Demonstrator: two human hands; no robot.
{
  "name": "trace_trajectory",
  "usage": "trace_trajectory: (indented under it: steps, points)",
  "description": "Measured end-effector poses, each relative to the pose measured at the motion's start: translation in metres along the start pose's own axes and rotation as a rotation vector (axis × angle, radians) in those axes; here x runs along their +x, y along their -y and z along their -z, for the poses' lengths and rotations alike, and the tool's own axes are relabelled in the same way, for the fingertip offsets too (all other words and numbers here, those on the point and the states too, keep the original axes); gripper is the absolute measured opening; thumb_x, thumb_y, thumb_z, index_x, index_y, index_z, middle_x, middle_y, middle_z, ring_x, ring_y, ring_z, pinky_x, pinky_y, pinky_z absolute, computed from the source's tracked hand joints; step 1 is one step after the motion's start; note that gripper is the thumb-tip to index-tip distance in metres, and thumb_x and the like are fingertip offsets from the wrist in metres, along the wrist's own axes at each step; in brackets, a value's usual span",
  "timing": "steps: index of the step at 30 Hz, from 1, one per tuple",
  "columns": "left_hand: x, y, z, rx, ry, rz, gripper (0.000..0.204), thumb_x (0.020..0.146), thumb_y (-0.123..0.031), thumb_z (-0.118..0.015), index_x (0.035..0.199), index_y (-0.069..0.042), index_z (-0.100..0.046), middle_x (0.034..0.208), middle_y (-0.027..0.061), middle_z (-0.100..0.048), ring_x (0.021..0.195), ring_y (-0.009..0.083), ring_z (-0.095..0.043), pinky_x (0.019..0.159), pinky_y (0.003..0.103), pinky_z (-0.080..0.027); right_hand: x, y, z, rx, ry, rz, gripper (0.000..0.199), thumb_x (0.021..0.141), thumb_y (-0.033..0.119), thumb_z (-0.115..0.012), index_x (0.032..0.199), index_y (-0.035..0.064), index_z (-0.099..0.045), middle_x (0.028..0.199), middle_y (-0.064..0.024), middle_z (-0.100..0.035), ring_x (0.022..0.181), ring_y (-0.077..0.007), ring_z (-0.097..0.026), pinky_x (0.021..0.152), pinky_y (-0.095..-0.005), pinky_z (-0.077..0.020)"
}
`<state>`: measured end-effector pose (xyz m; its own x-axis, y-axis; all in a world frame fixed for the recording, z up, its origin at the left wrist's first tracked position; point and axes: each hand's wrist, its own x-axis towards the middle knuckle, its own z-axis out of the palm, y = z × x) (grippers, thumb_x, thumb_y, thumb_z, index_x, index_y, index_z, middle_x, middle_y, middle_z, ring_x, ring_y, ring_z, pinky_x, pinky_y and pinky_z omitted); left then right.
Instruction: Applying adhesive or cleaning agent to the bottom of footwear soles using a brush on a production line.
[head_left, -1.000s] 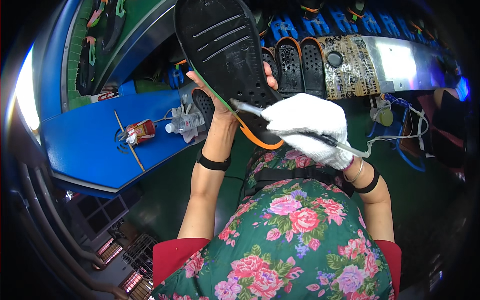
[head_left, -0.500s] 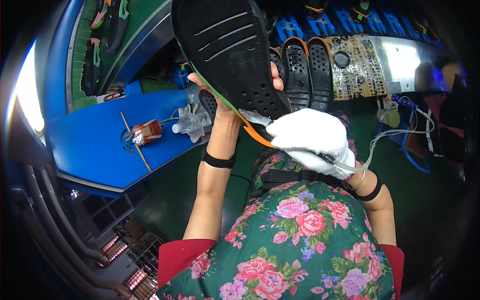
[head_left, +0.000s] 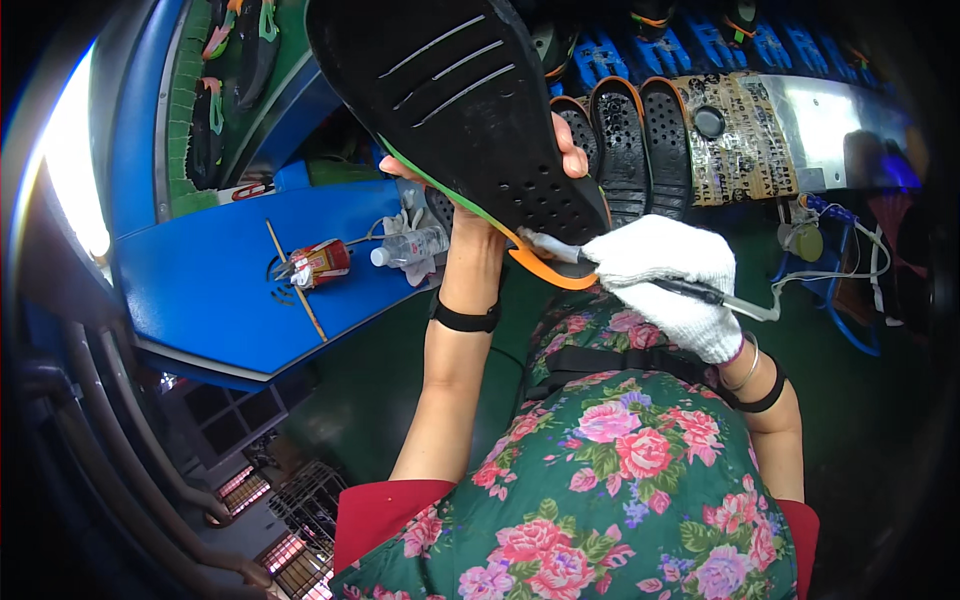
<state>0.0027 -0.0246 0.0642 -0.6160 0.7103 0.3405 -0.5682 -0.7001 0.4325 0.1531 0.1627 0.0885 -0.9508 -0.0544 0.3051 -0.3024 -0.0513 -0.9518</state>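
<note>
My bare left hand (head_left: 482,222) is closed round a large black shoe sole (head_left: 440,110), held up and tilted. Its fingertips curl over the right edge and the thumb shows at the left. Three pale grooves cross the sole's broad upper part, small holes dot its lower part, and a green and orange rim runs along the left and bottom. My right hand (head_left: 665,275), in a white knit glove, grips a brush (head_left: 558,247) with a dark handle and a thin hose (head_left: 752,311). The brush's pale end touches the sole near the orange rim; the exact contact is partly hidden.
Several black perforated soles (head_left: 622,140) stand beyond my hands, beside a taped board (head_left: 745,140). On the blue table (head_left: 190,280) at left are a clear bottle (head_left: 418,246), a red can (head_left: 322,264) and a thin stick (head_left: 312,312). Shoes (head_left: 208,130) lie at upper left.
The whole view has shifted, so most things sit farther right. My gloved hand has turned, showing more of the brush handle, and the brush end has moved slightly along the sole's rim.
</note>
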Motion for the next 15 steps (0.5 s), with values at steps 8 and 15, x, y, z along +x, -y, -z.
trace_trajectory:
  steps: [8, 15]
  points:
    - [0.009, -0.005, 0.011, 0.139, 0.062, -0.037, 0.127, 0.053, -0.099, -0.065, 0.121, 0.007, -0.06, 0.106, 0.0235, -0.067, 0.096, 0.0335, -0.07, 0.09, 0.046, -0.054, 0.0, 0.002, 0.005, -0.112, 0.032, 0.131, 0.017, 0.076, -0.001, -0.08, 0.092, 0.0049, -0.08, 0.1, -0.0138, -0.078, 0.091, -0.0287, -0.076, 0.08, -0.0368, -0.059]
    - [0.017, 0.002, -0.009, 0.097, 0.003, -0.069, 0.124, 0.055, -0.099, -0.064, 0.122, 0.005, -0.062, 0.108, 0.0245, -0.067, 0.097, 0.0343, -0.07, 0.091, 0.044, -0.054, -0.003, 0.013, 0.001, -0.199, 0.051, 0.144, 0.02, 0.075, 0.0, -0.08, 0.094, 0.0067, -0.079, 0.102, -0.0119, -0.079, 0.09, -0.0282, -0.075, 0.08, -0.0368, -0.0587]
